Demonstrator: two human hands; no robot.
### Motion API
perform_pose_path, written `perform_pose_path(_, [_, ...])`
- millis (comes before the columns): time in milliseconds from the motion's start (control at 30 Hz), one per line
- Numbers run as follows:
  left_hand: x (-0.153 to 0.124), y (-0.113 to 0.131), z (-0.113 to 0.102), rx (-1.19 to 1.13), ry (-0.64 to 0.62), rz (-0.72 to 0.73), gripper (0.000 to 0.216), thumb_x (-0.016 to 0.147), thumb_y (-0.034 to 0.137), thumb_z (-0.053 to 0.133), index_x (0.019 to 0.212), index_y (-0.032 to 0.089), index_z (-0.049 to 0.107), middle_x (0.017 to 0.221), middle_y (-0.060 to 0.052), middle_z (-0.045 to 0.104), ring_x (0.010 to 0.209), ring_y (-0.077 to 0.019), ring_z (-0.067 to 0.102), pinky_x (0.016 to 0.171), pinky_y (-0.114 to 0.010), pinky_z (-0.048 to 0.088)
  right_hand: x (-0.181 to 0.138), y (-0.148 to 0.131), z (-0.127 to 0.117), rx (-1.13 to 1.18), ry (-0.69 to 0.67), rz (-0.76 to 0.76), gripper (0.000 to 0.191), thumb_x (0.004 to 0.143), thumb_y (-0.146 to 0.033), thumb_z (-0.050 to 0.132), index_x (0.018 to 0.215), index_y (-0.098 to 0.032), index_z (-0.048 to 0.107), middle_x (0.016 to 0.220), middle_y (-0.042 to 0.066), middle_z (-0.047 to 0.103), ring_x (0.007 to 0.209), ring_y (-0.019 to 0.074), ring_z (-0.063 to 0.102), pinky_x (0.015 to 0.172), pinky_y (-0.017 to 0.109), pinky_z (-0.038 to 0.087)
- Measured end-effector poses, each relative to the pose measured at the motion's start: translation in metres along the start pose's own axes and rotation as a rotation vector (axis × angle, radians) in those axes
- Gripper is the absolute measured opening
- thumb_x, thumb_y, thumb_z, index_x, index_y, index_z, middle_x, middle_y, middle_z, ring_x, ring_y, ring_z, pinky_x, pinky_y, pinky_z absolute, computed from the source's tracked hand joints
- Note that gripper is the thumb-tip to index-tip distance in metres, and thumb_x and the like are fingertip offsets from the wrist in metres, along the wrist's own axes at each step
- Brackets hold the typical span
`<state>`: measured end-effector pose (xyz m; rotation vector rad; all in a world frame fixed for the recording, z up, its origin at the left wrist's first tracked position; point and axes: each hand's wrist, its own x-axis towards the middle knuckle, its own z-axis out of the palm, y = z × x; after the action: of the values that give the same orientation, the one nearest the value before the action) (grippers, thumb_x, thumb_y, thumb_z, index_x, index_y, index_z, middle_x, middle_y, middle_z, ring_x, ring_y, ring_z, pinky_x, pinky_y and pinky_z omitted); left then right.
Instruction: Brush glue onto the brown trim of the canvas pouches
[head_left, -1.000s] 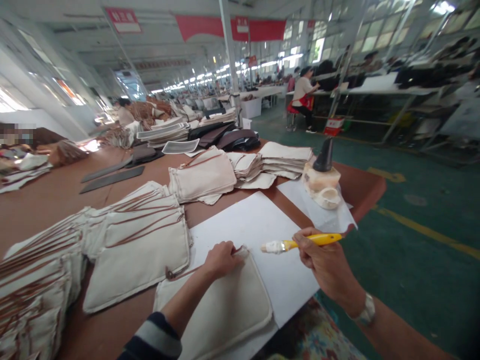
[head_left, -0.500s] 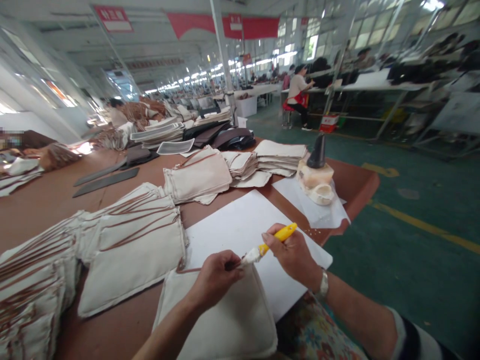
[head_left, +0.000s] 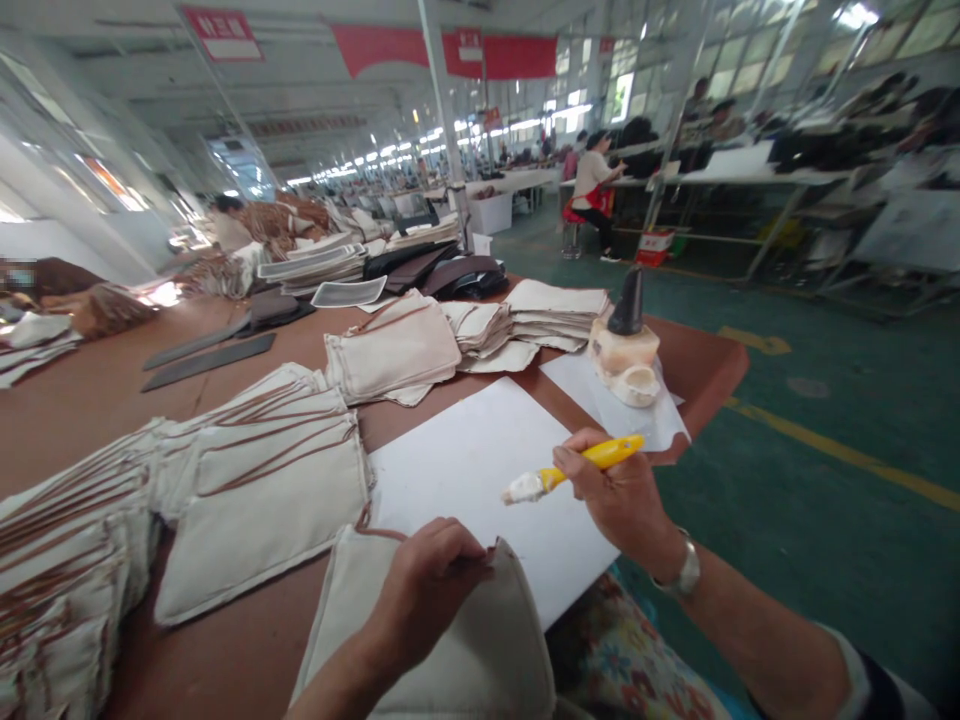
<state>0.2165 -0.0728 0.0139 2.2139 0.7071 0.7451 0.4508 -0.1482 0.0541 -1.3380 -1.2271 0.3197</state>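
From my end I see a brown worktop (head_left: 202, 660); directly on it lie a large white sheet (head_left: 465, 440), piles of cream pouches (head_left: 255, 540), dark strips (head_left: 210, 361) and a smaller sheet (head_left: 667, 428).

Lower centre contains one left hand (head_left: 435, 580) and one cream panel (head_left: 472, 655); right of centre, one right hand (head_left: 626, 505), one brush (head_left: 606, 452) and one black cone (head_left: 628, 302); centre, one white board (head_left: 465, 435). Stacked panels (head_left: 251, 555) at lower left overlap and cannot be counted reliably.

The person's bare left hand (head_left: 429, 578) is covering part of the cream, round-cornered fabric piece (head_left: 487, 645); the view's bottom edge is cropping its near end.
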Motion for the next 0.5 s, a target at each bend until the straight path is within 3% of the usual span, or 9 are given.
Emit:
perform_pose_path(67, [-0.004, 0.002, 0.001, 0.094, 0.012, 0.221, 0.015, 0.088, 0.018, 0.069, 0.074, 0.018, 0.062, 0.072, -0.001, 0.063, 0.069, -0.0130, 0.056, 0.063, -0.023, 0.040, -0.003, -0.005, -0.004, 0.030, -0.039, 0.040, 0.030, 0.099, -0.037, 0.059, 0.077, -0.016, 0.061, 0.055, -0.004, 0.047, 0.049, 0.0099, 0.040, 0.047, 0.022, 0.031])
perform_pose_path(133, [-0.005, 0.004, 0.002, 0.166, 0.034, 0.330, 0.016, 0.091, 0.018, 0.066, 0.076, 0.018, 0.061, 0.072, -0.001, 0.062, 0.067, -0.0129, 0.056, 0.062, -0.023, 0.040, -0.011, -0.015, -0.007, 0.072, -0.126, 0.052, 0.029, 0.099, -0.035, 0.059, 0.077, -0.016, 0.061, 0.057, -0.004, 0.048, 0.050, 0.0098, 0.041, 0.047, 0.022, 0.031])
perform_pose_path(267, [-0.006, 0.003, 0.003, 0.194, 0.108, 0.284, 0.018, 0.087, 0.014, 0.071, 0.074, 0.018, 0.059, 0.069, 0.000, 0.060, 0.066, -0.0131, 0.056, 0.060, -0.022, 0.039, -0.030, -0.037, -0.020, 0.130, -0.374, -0.019, 0.027, 0.100, -0.029, 0.057, 0.077, -0.016, 0.060, 0.064, -0.002, 0.052, 0.056, 0.0103, 0.044, 0.053, 0.022, 0.035])
perform_pose_path(333, [-0.006, 0.003, 0.002, 0.202, 0.122, 0.287, 0.018, 0.087, 0.014, 0.071, 0.075, 0.018, 0.059, 0.069, 0.000, 0.060, 0.066, -0.0133, 0.056, 0.060, -0.023, 0.040, -0.034, -0.046, -0.029, 0.109, -0.429, -0.077, 0.026, 0.101, -0.026, 0.056, 0.077, -0.017, 0.060, 0.065, -0.002, 0.053, 0.056, 0.0103, 0.045, 0.053, 0.023, 0.036])
perform_pose_path(500, [-0.010, 0.007, 0.002, 0.290, 0.111, 0.444, 0.018, 0.094, 0.020, 0.064, 0.078, 0.018, 0.056, 0.070, -0.001, 0.059, 0.066, -0.0143, 0.054, 0.062, -0.025, 0.039, -0.032, -0.053, -0.030, 0.050, -0.150, -0.164, 0.021, 0.102, -0.024, 0.057, 0.082, -0.019, 0.061, 0.071, -0.002, 0.054, 0.060, 0.0111, 0.047, 0.055, 0.023, 0.037])
